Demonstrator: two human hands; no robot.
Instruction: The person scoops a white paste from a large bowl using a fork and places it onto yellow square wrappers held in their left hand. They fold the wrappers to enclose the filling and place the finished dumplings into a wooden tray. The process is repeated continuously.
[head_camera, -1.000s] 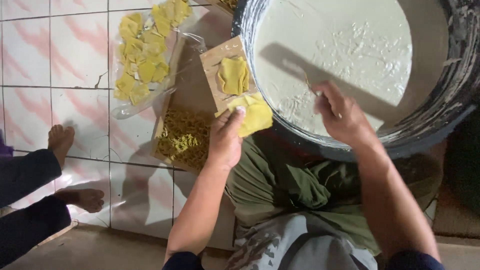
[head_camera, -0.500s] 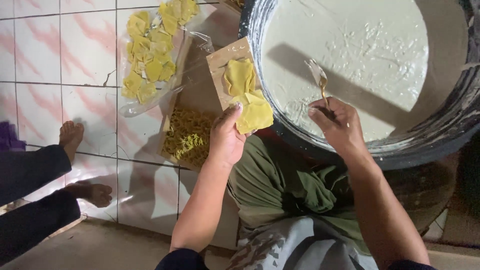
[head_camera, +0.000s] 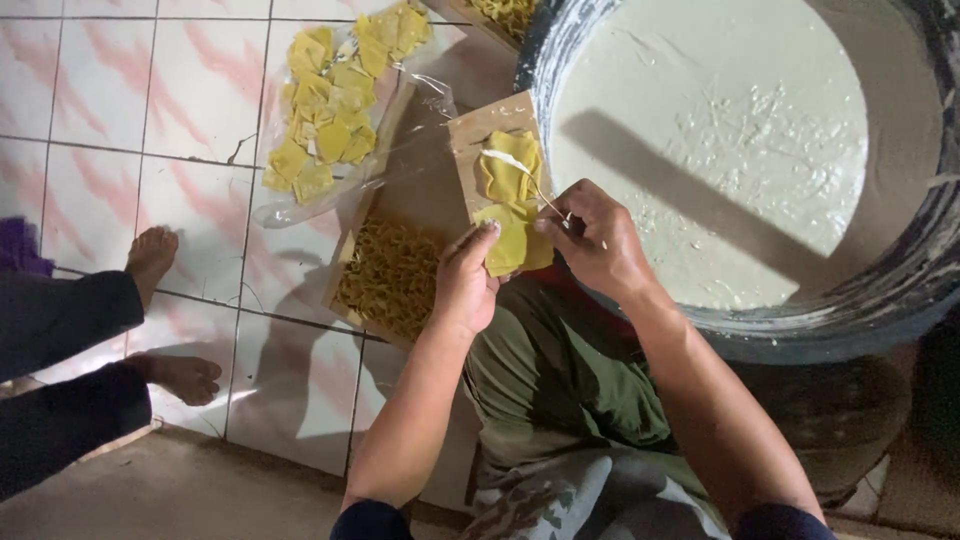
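Observation:
My left hand (head_camera: 465, 282) grips the near end of a small brown board (head_camera: 472, 132) and pins a yellow dough square (head_camera: 512, 240) on it with the thumb. A second yellow square (head_camera: 508, 178) lies further up the board. My right hand (head_camera: 592, 238) is closed on a thin spoon (head_camera: 540, 188) whose tip lays white paste on that upper square. Just right of the board stands a big dark tub (head_camera: 900, 290) filled with white batter (head_camera: 720, 130).
A clear plastic sheet with several yellow squares (head_camera: 335, 110) lies on the tiled floor at upper left. A wooden tray of folded yellow pieces (head_camera: 392, 275) sits under my left hand. Another person's bare feet (head_camera: 152, 258) and dark trouser legs are at the left.
My right hand came out of the batter tub with the spoon and moved left onto the board. The left hand kept holding the board.

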